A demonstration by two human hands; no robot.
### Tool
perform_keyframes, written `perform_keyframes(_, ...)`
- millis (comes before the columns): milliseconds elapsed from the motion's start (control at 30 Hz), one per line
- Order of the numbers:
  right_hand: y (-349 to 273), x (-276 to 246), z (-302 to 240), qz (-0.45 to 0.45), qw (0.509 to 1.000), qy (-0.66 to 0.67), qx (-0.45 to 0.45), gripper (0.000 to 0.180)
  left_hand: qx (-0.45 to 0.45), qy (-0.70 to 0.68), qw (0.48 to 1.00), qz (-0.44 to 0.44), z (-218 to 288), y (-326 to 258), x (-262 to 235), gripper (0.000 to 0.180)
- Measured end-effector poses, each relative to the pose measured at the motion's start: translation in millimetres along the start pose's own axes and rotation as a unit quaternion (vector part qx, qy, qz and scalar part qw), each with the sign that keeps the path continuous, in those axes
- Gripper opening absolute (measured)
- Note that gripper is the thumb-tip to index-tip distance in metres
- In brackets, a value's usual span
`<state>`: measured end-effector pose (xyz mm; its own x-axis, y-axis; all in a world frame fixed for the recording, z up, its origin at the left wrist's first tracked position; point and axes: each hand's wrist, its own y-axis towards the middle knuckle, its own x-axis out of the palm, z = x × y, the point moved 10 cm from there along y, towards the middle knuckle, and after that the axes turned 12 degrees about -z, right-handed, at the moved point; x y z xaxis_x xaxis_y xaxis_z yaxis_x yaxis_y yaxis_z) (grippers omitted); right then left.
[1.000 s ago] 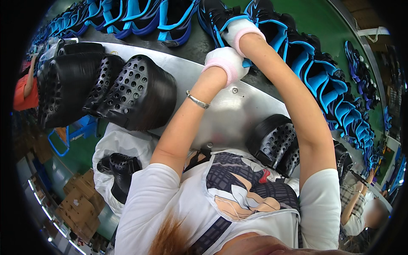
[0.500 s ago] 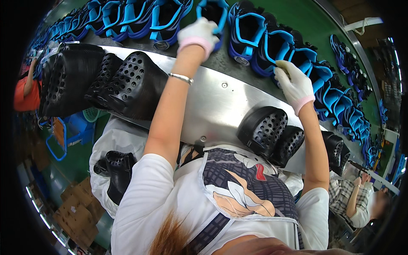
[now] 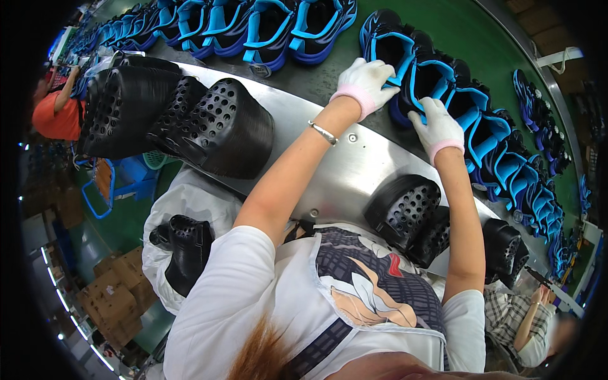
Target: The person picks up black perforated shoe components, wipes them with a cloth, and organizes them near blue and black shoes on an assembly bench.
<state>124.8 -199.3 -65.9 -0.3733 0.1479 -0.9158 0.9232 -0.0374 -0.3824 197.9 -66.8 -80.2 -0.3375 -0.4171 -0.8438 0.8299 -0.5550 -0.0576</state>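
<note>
My left hand (image 3: 366, 87), in a white glove with a pink cuff, is closed at the heel collar of a black shoe (image 3: 391, 54) with bright blue lining. Just to the right, my gloved right hand (image 3: 437, 126) has its thumb and fingers closed at the heel of the neighbouring blue-lined shoe (image 3: 432, 82). Both shoes stand in a curved row on the green conveyor belt, heels toward me. Some fingertips are hidden at the collars. Left of my left hand, past a gap, another such shoe (image 3: 315, 28) stands in the row.
Stacks of black perforated shoe inserts (image 3: 237, 136) lie on the metal ledge (image 3: 316, 164) before me, with more inserts (image 3: 405, 209) at right. A white bag (image 3: 168, 218) holds others. Cardboard boxes (image 3: 114, 304) lie lower left. Co-workers sit at far left and lower right.
My left hand has let go of a shoe and moved right to the heel of another. My right hand stays by its shoe, its fingers now further round the collar. The view has shifted slightly.
</note>
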Motion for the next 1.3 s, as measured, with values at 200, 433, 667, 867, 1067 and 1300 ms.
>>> perform_keyframes(200, 2, -4, 14, -0.011, 1.0, -0.018, 0.006, 0.034, 0.029, -0.017, 0.999, -0.02, 13, -6, 1, 0.031)
perform_keyframes(433, -22, -8, 66, -0.013, 1.0, -0.004, 0.028, 0.034, 0.018, -0.147, 0.987, -0.065, 24, -6, -13, 0.032)
perform_keyframes(667, -33, -14, 73, 0.009, 0.999, 0.042, 0.019, 0.034, 0.02, -0.223, 0.968, -0.111, 24, 5, -34, 0.042)
perform_keyframes(867, -63, -21, 61, 0.106, 0.987, 0.114, -0.034, 0.036, 0.014, -0.179, 0.977, -0.112, 26, 8, -39, 0.044)
perform_keyframes(1067, -139, -10, 32, 0.017, 0.98, 0.197, -0.009, 0.04, 0.033, -0.162, 0.981, -0.101, 23, -3, -31, 0.043)
perform_keyframes(1300, -201, 12, 7, -0.006, 0.99, 0.122, -0.071, 0.062, 0.073, 0.055, 0.985, 0.147, 24, -61, -14, 0.033)
